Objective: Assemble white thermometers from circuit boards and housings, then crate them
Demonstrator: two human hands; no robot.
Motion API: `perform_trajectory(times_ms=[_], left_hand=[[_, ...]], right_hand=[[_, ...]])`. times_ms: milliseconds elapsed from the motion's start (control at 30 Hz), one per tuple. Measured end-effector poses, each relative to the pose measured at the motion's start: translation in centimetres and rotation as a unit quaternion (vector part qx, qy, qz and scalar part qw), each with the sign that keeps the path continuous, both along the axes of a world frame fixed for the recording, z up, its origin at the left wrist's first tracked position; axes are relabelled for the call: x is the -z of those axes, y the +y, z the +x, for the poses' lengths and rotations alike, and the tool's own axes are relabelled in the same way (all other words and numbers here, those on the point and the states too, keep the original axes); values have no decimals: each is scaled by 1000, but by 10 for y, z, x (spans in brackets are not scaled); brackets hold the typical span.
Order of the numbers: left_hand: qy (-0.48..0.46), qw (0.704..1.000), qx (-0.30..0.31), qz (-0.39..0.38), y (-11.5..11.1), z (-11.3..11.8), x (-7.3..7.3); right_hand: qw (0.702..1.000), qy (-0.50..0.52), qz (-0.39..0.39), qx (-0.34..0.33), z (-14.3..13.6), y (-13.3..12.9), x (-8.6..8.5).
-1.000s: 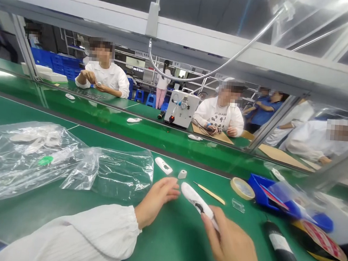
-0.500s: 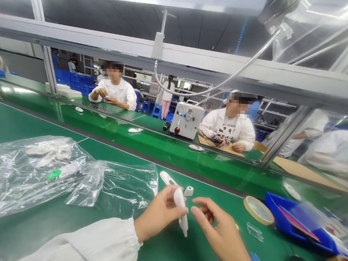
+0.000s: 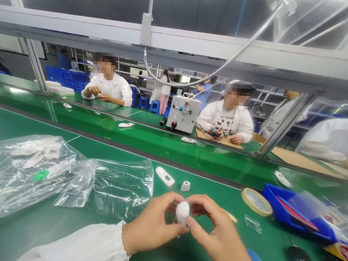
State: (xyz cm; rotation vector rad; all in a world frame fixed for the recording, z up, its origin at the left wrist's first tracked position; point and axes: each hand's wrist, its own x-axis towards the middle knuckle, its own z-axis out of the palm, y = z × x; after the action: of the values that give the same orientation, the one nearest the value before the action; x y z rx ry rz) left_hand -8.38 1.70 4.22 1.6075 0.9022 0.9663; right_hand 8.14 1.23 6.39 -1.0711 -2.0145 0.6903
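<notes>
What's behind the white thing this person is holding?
Beyond the white thing, a small white block and a white shell rest on the green table. The thing itself, left hand and right hand cover what's directly behind.

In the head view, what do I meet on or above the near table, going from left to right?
Clear plastic bag, flat white casing, held white piece, exposed end of the tan stick, tape roll, blue tray.

one head-worn view looks forward and down — fingers close, green bench stretching beyond.
</notes>
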Motion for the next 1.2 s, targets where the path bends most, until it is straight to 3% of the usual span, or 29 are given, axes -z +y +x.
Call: perform_trajectory(times_ms=[567, 767, 1200], left_hand=[[11, 998, 38, 42, 2, -2, 2], [19, 992, -11, 122, 0, -7, -6], [-72, 997, -4, 0, 6, -2, -13]], right_hand=[[1000, -5, 13, 14, -4, -4, -2], [999, 17, 29, 23, -10, -5, 0], [997, 77, -9, 9, -12, -2, 2]])
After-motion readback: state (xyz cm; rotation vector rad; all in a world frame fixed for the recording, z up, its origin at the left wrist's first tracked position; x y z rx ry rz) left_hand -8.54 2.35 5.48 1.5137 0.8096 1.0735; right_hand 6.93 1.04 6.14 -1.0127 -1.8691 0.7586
